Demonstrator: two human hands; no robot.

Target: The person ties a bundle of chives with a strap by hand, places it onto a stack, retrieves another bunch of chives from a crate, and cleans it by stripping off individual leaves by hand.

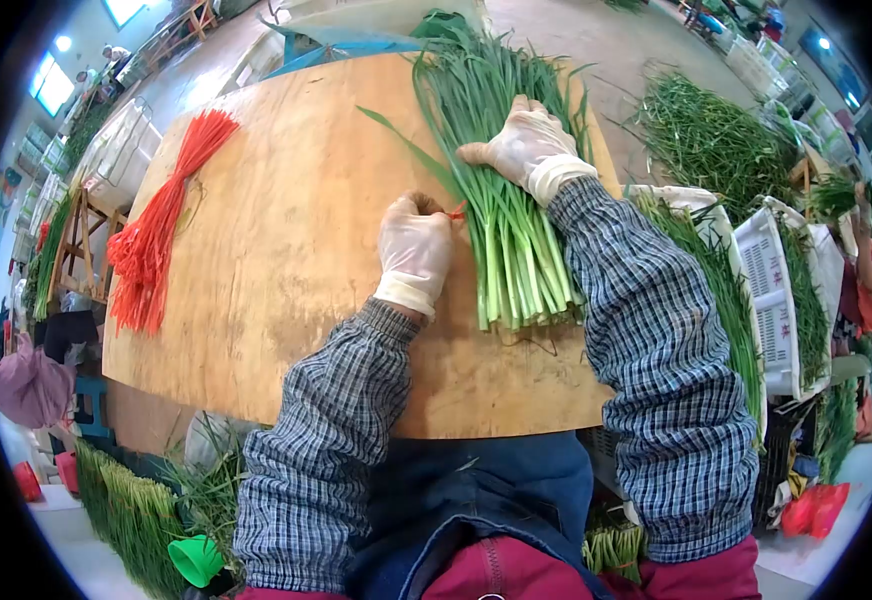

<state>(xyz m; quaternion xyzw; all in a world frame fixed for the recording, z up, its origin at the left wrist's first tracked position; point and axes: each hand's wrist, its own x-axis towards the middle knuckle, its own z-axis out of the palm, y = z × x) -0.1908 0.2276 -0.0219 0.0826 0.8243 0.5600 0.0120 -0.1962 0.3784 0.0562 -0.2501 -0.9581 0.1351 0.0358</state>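
A bunch of long green garlic chives [516, 250] lies on the wooden board, its pale cut ends toward me and its leaves reaching past the far edge. My right hand [528, 145], in a whitish glove, lies over the leafy upper part and grips it, thumb out to the left. Just left of the stems, my gloved left hand [415, 245] is closed in a pinch. From its fingers a short bit of red tie [457, 211] runs to the bunch; how far it goes around underneath is hidden. Farther left on the board lies a bundle of red plastic ties [168, 225].
The wooden board [286, 230] has its near edge at my waist. Right of it stand white crates [768, 300] of greens and a large heap of chives [711, 135]. More chives [126, 510] and a green cup [196, 560] are at lower left. A person's arm [868, 250] shows far right.
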